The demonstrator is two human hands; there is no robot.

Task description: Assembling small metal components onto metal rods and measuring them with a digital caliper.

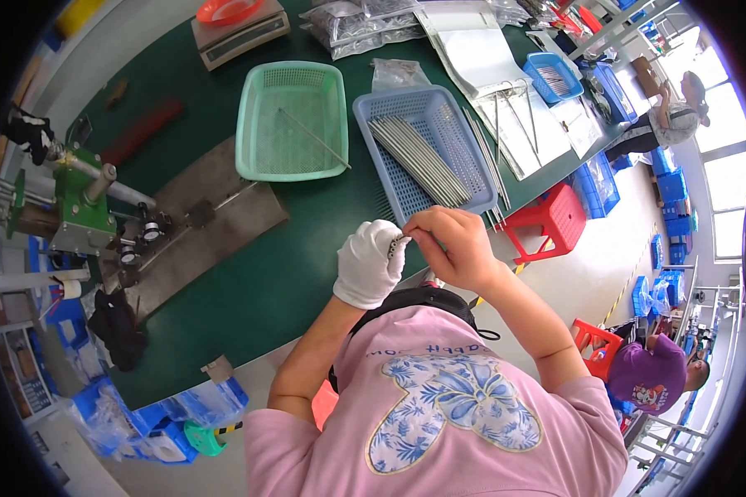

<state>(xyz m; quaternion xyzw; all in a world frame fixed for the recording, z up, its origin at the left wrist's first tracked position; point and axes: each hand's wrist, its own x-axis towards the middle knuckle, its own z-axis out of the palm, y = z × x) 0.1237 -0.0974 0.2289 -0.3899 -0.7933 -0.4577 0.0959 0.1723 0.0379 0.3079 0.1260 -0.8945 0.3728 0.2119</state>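
My left hand (363, 263) wears a white glove and is closed, fingers curled in. A small dark, speckled piece (395, 246) shows at its finger side; I cannot make out what it is. My bare right hand (454, 242) pinches at the same spot, thumb and forefinger together, touching the glove. Just beyond the hands stands a blue-grey plastic basket (475, 137) with a bundle of metal rods (419, 157) lying slanted in it. Left of it, a light green basket (265, 166) holds one thin rod (313, 138).
A green bench fixture with dial gauges (151, 230) stands at left on a metal plate (215, 240). A scale (244, 37) and an open binder (472, 62) are at the far side. A red stool (555, 219) stands right of the green table (249, 298). Two other people are at right.
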